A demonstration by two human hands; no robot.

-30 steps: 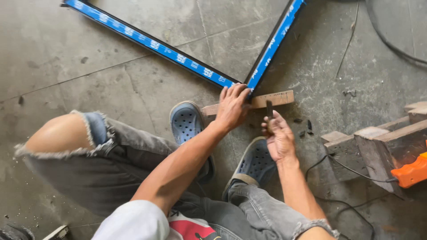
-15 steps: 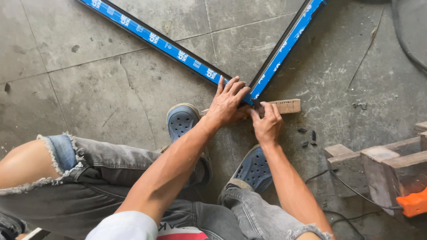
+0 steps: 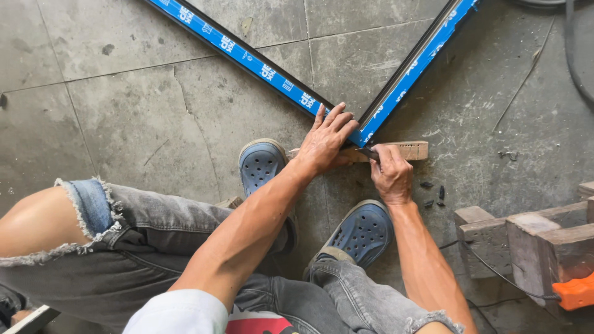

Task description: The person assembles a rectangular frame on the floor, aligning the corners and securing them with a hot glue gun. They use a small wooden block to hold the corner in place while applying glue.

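- Left hand [image 3: 327, 141] lies flat, fingers spread, pressing on the corner where the two blue-taped frame bars [image 3: 260, 67] meet; it grips nothing, it only weighs the joint down against the wooden block [image 3: 405, 150] under it.
- Right hand [image 3: 391, 176], which a second ago hung apart from the joint with a small dark tool raised, has closed in and is now clenched on that small dark tool [image 3: 367, 152], whose tip sits right at the mitre corner, touching the frame's end.
- From that I judge both hands have settled on the corner: the left has stayed as a clamp while the right has come to work the joint itself.
- My view has also drawn nearer to the corner, so the bars run out of the picture at the top on both sides.
- On the left the concrete floor [image 3: 124, 111] is bare beyond the knee; my two blue clogs [image 3: 262, 166] sit just below the joint and crowd it from the near side.
- On the right, small dark bits [image 3: 434, 195] lie on the floor just beside the right hand, and a wooden stand [image 3: 526, 238] with an orange tool [image 3: 575, 292] and a thin cable stands well apart, hemming that side in.
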